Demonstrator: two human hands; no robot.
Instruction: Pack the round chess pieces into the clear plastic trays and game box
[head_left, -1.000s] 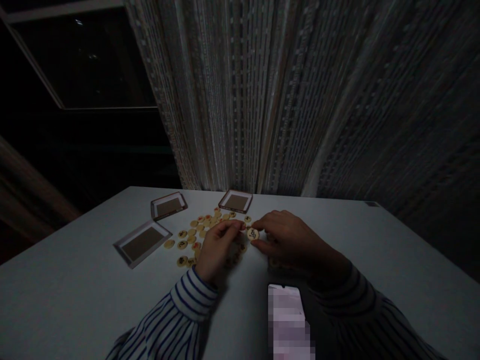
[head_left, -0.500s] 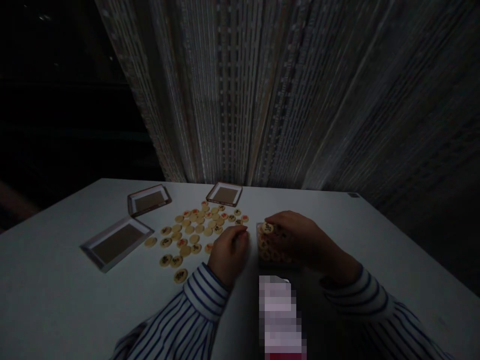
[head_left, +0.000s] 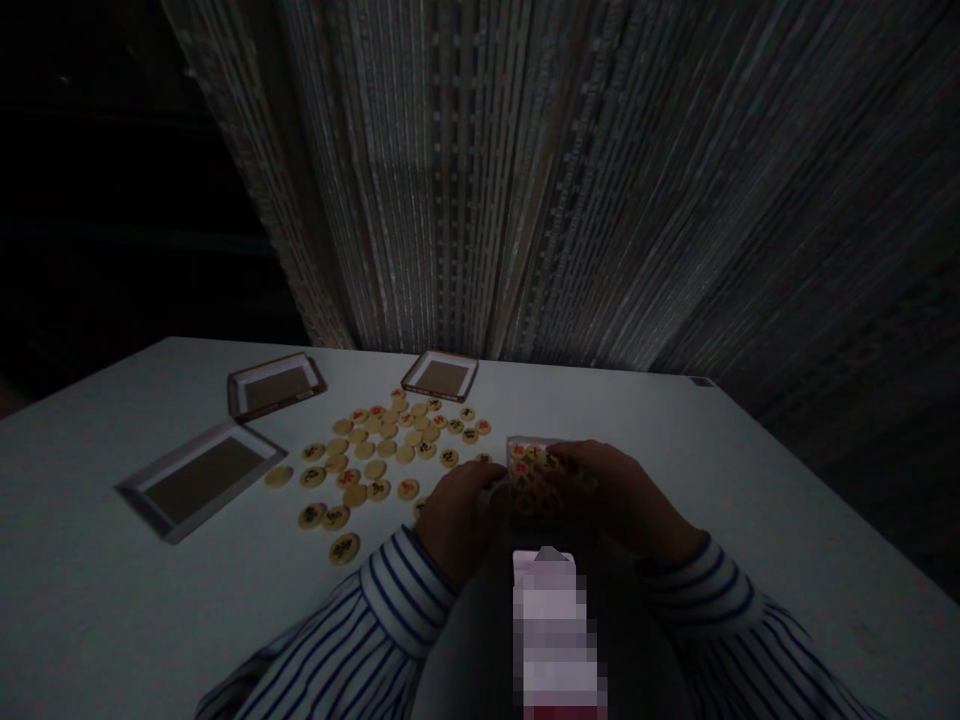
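Round wooden pieces with red and black characters fill a small box point(head_left: 531, 441) at the centre right of the table. My right hand point(head_left: 626, 495) reaches over the box's right part, its fingers bent onto the pieces point(head_left: 534, 453); whether it grips one is hidden. At the box's left side is my left hand point(head_left: 461, 510), fingers curled and close to the edge, what they hold, if anything, too dark to see. Several more round pieces point(head_left: 386, 447) lie loose on the white table point(head_left: 247, 600) to the left.
Two shallow trays or lids point(head_left: 276, 386) point(head_left: 202, 482) lie at the left, and another one point(head_left: 440, 376) at the back. A pixelated pale object point(head_left: 555, 630) is near me. Behind the table hangs a string curtain point(head_left: 465, 180).
My right hand has lowered onto the box; the piece seen at its fingertips before no longer shows there. My left hand has opened slightly beside the box. The view has shifted a little.
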